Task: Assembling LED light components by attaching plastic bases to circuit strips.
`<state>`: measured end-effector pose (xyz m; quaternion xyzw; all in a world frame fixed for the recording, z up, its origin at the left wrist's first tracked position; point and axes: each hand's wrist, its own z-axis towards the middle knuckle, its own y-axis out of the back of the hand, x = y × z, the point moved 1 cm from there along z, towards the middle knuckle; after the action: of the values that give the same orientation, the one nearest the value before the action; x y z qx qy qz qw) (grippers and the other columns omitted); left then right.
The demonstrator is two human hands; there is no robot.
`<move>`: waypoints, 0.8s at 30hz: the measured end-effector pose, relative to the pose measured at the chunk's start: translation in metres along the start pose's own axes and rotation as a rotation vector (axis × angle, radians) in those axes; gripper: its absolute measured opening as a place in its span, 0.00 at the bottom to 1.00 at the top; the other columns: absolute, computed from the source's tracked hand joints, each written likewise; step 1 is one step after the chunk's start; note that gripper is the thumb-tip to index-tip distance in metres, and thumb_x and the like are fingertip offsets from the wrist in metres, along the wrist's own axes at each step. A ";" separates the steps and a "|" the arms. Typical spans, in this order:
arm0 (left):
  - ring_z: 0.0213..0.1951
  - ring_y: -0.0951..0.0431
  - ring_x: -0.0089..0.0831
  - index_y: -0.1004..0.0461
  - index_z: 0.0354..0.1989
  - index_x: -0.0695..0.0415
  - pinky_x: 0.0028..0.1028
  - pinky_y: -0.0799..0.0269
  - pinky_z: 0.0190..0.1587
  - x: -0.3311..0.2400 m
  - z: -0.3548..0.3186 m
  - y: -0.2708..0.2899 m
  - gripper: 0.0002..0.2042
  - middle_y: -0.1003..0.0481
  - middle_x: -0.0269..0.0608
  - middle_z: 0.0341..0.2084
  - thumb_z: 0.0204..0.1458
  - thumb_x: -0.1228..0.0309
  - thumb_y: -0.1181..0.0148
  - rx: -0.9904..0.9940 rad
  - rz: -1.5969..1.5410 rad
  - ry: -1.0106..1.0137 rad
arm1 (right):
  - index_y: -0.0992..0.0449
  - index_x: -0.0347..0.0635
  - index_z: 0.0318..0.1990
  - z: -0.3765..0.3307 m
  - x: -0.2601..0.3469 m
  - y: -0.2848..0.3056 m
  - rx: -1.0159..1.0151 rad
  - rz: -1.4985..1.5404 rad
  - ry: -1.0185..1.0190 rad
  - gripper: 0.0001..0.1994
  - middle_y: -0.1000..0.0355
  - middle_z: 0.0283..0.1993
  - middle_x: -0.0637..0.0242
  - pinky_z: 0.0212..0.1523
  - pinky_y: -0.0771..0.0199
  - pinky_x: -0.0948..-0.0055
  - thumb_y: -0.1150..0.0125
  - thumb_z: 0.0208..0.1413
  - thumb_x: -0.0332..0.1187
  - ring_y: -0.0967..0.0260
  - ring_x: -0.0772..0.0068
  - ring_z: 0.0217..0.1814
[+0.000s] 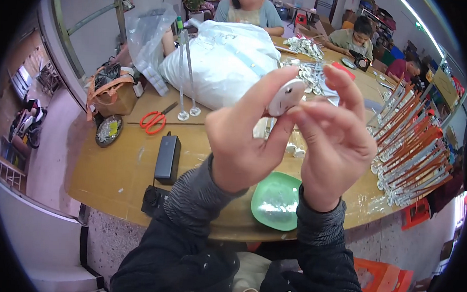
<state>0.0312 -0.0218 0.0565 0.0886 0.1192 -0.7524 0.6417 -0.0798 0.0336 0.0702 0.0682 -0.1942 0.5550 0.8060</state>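
Note:
Raised over the table, my left hand [242, 141] is closed on a small round white disc [286, 98]. The disc has small dark slots or marks in its face and is tilted toward me. At its right edge, the thumb and forefinger of my right hand [333, 154] are pinched together, the other fingers curled loosely. Whatever lies between those fingertips is too small or hidden to make out. Below my hands sits a green plate [276, 201] covered with shiny clear film. A few small white pieces [296, 150] lie on the table behind my wrists.
A white sack [223, 63] fills the table's back. To the left are orange-handled scissors [153, 122], a black box [167, 159], a bowl of clear bits [109, 131] and two clear rods [183, 82]. Bundled rods [413, 152] stand right; white parts [308, 74] lie behind. Several people sit beyond.

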 end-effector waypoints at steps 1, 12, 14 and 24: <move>0.36 0.15 0.35 0.27 0.55 0.65 0.28 0.20 0.38 0.000 -0.002 0.002 0.21 0.18 0.51 0.33 0.50 0.81 0.35 -0.032 0.042 -0.022 | 0.18 0.35 0.37 -0.003 -0.001 -0.001 -0.004 0.013 0.008 0.12 0.32 0.62 0.50 0.61 0.33 0.64 0.29 0.44 0.14 0.33 0.60 0.61; 0.40 0.15 0.40 0.33 0.62 0.66 0.29 0.21 0.42 -0.002 -0.013 -0.004 0.27 0.19 0.53 0.39 0.51 0.80 0.38 0.012 0.059 0.080 | 0.19 0.34 0.36 -0.008 -0.014 0.003 0.048 0.098 -0.063 0.10 0.35 0.63 0.50 0.57 0.30 0.65 0.29 0.44 0.15 0.33 0.64 0.60; 0.40 0.15 0.40 0.33 0.62 0.67 0.29 0.22 0.42 -0.003 -0.013 -0.003 0.27 0.19 0.53 0.39 0.51 0.80 0.39 0.031 0.091 0.036 | 0.19 0.34 0.36 -0.011 -0.013 0.001 0.028 0.092 -0.061 0.10 0.35 0.62 0.51 0.58 0.30 0.65 0.29 0.44 0.15 0.33 0.63 0.60; 0.43 0.17 0.39 0.42 0.67 0.67 0.31 0.23 0.47 -0.015 -0.019 0.002 0.32 0.20 0.53 0.42 0.53 0.79 0.39 0.130 0.127 0.059 | 0.17 0.38 0.36 -0.016 -0.013 0.002 0.090 0.133 -0.082 0.11 0.31 0.59 0.56 0.63 0.33 0.62 0.28 0.43 0.16 0.37 0.60 0.65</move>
<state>0.0353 -0.0021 0.0427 0.1596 0.0830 -0.7134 0.6773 -0.0813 0.0283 0.0505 0.1138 -0.2059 0.6120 0.7551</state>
